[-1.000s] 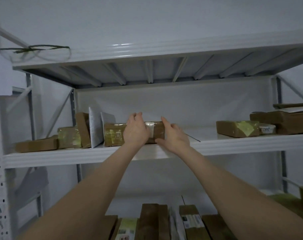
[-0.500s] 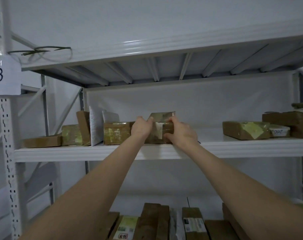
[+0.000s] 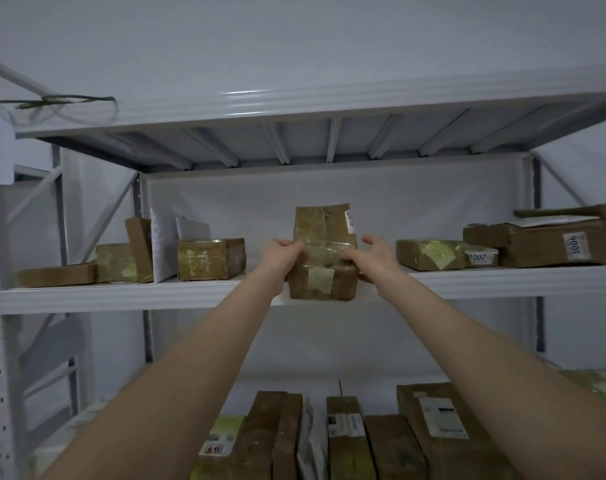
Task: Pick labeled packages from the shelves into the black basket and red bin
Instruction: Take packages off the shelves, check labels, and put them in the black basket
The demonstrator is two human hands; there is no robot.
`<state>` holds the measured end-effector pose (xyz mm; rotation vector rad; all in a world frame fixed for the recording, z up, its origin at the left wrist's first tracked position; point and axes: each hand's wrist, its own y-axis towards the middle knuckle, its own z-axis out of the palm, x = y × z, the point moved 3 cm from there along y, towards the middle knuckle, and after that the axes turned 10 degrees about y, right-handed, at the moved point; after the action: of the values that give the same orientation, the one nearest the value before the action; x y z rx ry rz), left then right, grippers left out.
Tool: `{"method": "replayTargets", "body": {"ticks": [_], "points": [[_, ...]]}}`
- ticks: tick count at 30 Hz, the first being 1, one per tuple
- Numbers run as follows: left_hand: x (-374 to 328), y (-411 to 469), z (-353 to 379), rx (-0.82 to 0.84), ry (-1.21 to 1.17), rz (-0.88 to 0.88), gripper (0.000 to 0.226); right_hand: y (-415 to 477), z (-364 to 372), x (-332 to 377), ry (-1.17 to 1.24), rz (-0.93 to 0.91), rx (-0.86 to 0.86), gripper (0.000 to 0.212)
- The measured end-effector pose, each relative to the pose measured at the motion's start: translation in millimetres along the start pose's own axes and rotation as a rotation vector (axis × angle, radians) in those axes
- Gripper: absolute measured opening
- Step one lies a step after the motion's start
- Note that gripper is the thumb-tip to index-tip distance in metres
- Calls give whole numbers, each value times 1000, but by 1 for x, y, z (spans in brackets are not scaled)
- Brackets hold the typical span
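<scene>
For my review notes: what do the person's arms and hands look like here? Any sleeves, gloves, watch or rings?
The left forearm and right forearm are bare down to the picture's bottom edge; no sleeve shows. The left hand and right hand are bare too, without gloves. No watch, band or ring is visible, though the dim light could hide a thin ring.

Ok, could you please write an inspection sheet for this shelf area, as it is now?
Surface: white middle shelf, packages on both sides.
Job's things: taped package tilted up at the shelf's front edge; basket and bin not in view.
Clutter: brown box left, labelled box right, more parcels on the shelf below.
Hands: left hand and right hand grip the package's sides.
Cables: green cord on the top shelf, left.
Surroundings: white back panel.
</scene>
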<state>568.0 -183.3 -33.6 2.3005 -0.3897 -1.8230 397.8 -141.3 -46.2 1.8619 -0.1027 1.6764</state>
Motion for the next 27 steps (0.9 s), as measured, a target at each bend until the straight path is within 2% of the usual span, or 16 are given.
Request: {"method": "replayTargets", "body": {"ticks": [1,3,4,5,11,15,24,27], "points": [[1,-5,1,14,13,5,12,-4,-2,-3,33,33,39,61],[9,-12,5,62,36,-9,54,-15,-5,-11,78,85,109,48],[14,-16,6,81,41,-25,67,-21,-7,-15,91,95,124,44],[20,-21,6,90,42,-36,73,-26,-9,-20,104,99,131,43],[60,-51,9,126,-9,-14,59,-65,-17,-49,117,141,221,50],[89,-73,11,183,17,4,65,-90,-25,-81,238,236,215,34],[162,-93,6,338,40,-79,78,-124,-23,-148,242,391,186,42],[178,-93,2,375,-9,-113,69,-130,-16,-158,265,399,165,43]]}}
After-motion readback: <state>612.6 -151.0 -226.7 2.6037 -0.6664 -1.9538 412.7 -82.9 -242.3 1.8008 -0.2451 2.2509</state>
